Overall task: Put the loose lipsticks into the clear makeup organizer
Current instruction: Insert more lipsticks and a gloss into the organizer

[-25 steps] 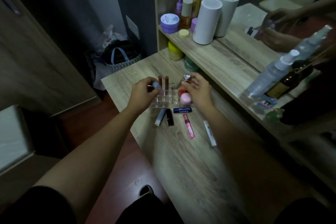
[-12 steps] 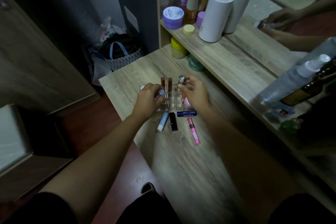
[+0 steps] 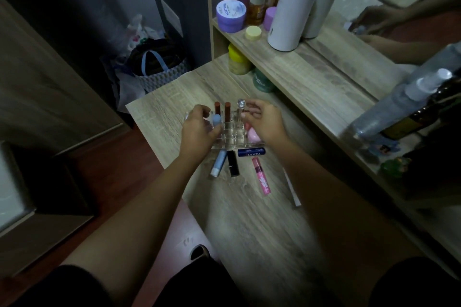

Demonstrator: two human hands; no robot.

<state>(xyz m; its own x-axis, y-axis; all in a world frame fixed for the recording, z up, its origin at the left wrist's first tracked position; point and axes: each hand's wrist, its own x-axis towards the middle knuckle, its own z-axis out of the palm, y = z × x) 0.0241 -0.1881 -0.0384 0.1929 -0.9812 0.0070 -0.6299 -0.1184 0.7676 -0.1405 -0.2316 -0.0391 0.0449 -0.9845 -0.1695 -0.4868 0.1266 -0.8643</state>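
Note:
The clear makeup organizer (image 3: 233, 141) sits on the wooden table (image 3: 249, 219). Two brown-red lipsticks (image 3: 217, 107) stand upright in its back row. My left hand (image 3: 198, 131) pinches a light blue lipstick (image 3: 216, 119) upright over the organizer's left side. My right hand (image 3: 265, 122) has its fingertips on a clear-capped lipstick (image 3: 240, 107) that stands in a back slot. A pink egg-shaped balm (image 3: 253, 136) lies in the right side. Loose in front lie a pale blue tube (image 3: 219, 163), a black lipstick (image 3: 232, 163), a blue Nivea stick (image 3: 251, 152), a pink tube (image 3: 261, 179) and a white stick (image 3: 291, 188).
A raised shelf (image 3: 311, 82) runs along the right with a purple jar (image 3: 230, 16), a white cylinder (image 3: 291, 12) and a spray bottle (image 3: 399, 104). A yellow jar (image 3: 238, 60) and a green jar (image 3: 262, 81) stand under it. A bag (image 3: 159, 67) sits on the floor past the table's far-left corner.
My right hand has lowered the clear-capped lipstick into the back row. My left hand has brought the light blue lipstick down onto the organizer's left side. The camera moved closer.

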